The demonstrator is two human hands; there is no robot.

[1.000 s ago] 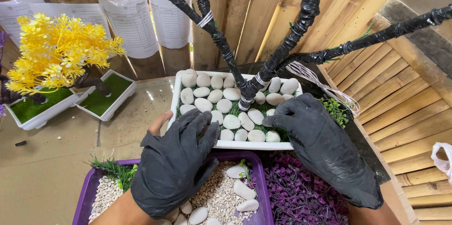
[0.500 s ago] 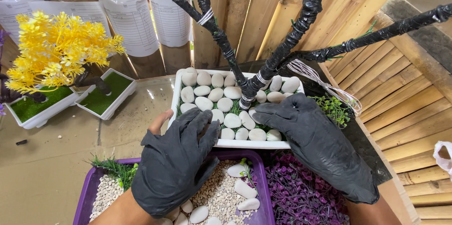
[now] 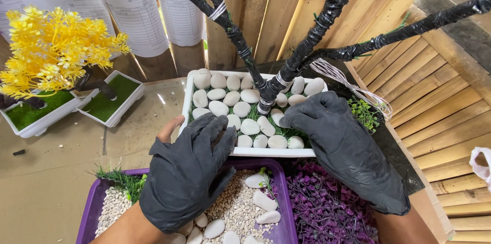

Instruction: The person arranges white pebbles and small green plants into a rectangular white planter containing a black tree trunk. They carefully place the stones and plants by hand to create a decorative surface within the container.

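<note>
Wood dominates the room: vertical plank wall (image 3: pixel 266 14) across the top of the frame, w/ paper sheets (image 3: pixel 138 19) hung on it upper left, and bamboo slats (image 3: pixel 445 101) running down the right side. Tabletop (image 3: pixel 46 188) is smooth tan, glossy, filling lower left.

Centre frame: white rectangular planter (image 3: pixel 192 83) on the table, filled w/ white pebbles (image 3: pixel 217 107) over green turf; black tape-wrapped branches (image 3: pixel 235 34) rise from its middle and fork to the top and upper right. Thin white wire bundle (image 3: pixel 353 85) lies at the planter's right end.

Bottom centre: purple tray (image 3: pixel 89 208) w/ gravel, more pebbles, purple foliage (image 3: pixel 327 208) just to its right.

Upper left: yellow artificial tree (image 3: pixel 56 44) in a white pot, a second turf-lined pot (image 3: pixel 110 103) beside it.

Left hand (image 3: pixel 186 172), black glove torn at the thumb, fingers spread and released, resting on the planter's near-left rim, holding nothing. Right hand (image 3: pixel 342 144), black glove, fingers curled down onto the pebbles beside the trunk base; whether it's pinching a pebble – can't tell, fingertips hidden.
</note>
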